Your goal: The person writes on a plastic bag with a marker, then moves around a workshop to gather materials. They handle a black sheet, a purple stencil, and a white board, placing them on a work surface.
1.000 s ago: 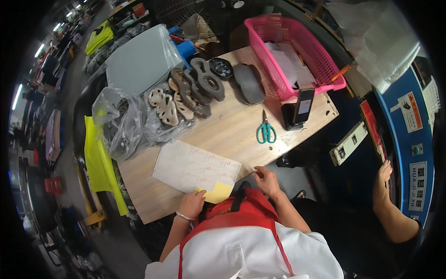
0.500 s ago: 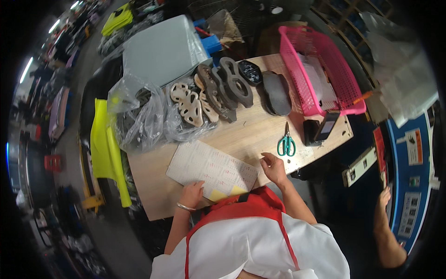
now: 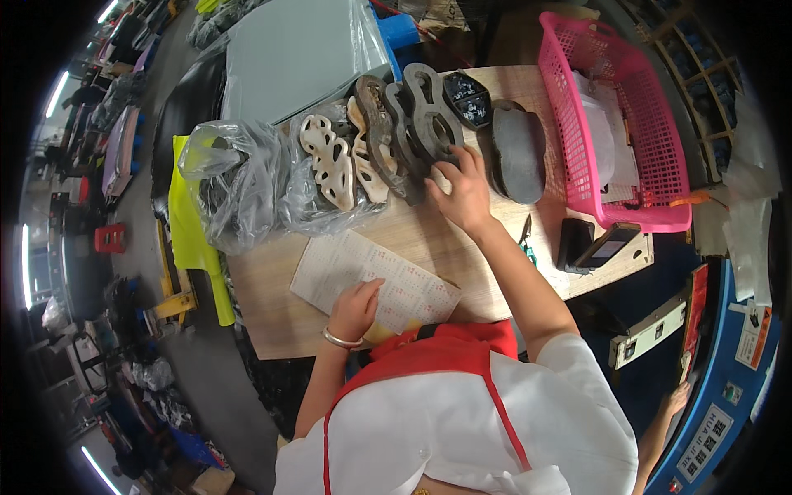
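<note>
My left hand (image 3: pixel 355 309) rests on a printed white sheet (image 3: pixel 363 272) at the table's front edge, fingers loosely bent and holding nothing I can see. My right hand (image 3: pixel 466 194) reaches across the table with thumb and forefinger apart. Its fingertips touch the near end of a dark grey cut-out shoe sole (image 3: pixel 429 111); a pale patch shows between them that I cannot make out. Left of that sole lie a brown-grey sole (image 3: pixel 378 132) and cream cut-out soles (image 3: pixel 330 161). To its right is a solid dark sole (image 3: pixel 520 157).
A pink basket (image 3: pixel 586 157) holding papers stands at the right. Near it are green-handled scissors (image 3: pixel 528 239) and a propped phone (image 3: pixel 610 246). Clear plastic bags (image 3: pixel 239 181), a black divided tray (image 3: pixel 469 99) and grey sheets (image 3: pixel 301 62) surround the soles. Another person's arm (image 3: pixel 660 429) shows lower right.
My right hand has moved forward from beside the sheet to the grey soles. My left hand has slid a little further onto the sheet. The view has shifted slightly.
</note>
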The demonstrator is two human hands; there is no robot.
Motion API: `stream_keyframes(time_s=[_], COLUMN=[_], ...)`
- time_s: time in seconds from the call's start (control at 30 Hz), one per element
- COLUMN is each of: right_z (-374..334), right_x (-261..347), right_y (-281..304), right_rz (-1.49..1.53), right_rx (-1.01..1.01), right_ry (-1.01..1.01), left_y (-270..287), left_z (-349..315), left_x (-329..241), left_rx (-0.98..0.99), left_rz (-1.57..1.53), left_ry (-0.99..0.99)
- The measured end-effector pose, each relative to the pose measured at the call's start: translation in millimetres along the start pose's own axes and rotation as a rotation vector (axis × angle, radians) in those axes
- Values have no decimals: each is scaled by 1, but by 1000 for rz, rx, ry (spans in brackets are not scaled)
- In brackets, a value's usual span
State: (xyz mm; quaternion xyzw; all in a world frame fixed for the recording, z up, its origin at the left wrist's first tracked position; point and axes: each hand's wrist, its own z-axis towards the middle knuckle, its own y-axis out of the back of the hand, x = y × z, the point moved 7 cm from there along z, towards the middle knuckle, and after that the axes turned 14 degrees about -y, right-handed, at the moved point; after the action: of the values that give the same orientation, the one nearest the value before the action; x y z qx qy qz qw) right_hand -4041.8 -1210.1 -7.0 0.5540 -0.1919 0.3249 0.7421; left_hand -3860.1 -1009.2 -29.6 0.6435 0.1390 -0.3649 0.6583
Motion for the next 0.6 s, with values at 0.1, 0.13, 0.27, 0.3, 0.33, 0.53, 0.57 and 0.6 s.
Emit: stream_keyframes(time_s=[0.1, 0.13, 0.27, 0.3, 0.33, 0.53, 0.57, 0.6], right_z=[19, 23, 31, 32, 33, 36, 37, 37], right_x=[8, 8, 9, 6, 7, 2, 2, 1], right_y=[-27, -34, -64, -70, -74, -92, -92, -92], right_rz=[-57, -85, -225, -261, -296, -359, -342, -332], right_rx=[42, 58, 196, 236, 240, 330, 326, 346], right_ry=[25, 25, 57, 26, 41, -57, -62, -79], left_y=[10, 13, 19, 19, 17, 16, 18, 20], left_z=[28, 35, 55, 57, 58, 72, 78, 85], left_x=[-12, -14, -18, -19, -18, -14, -13, -10], left_rx=[-28, -31, -36, -28, -5, 44, 35, 30], left_rz=[59, 66, 81, 75, 77, 40, 28, 6], left_ry=[-77, -76, -108, -115, -119, -128, -125, -111])
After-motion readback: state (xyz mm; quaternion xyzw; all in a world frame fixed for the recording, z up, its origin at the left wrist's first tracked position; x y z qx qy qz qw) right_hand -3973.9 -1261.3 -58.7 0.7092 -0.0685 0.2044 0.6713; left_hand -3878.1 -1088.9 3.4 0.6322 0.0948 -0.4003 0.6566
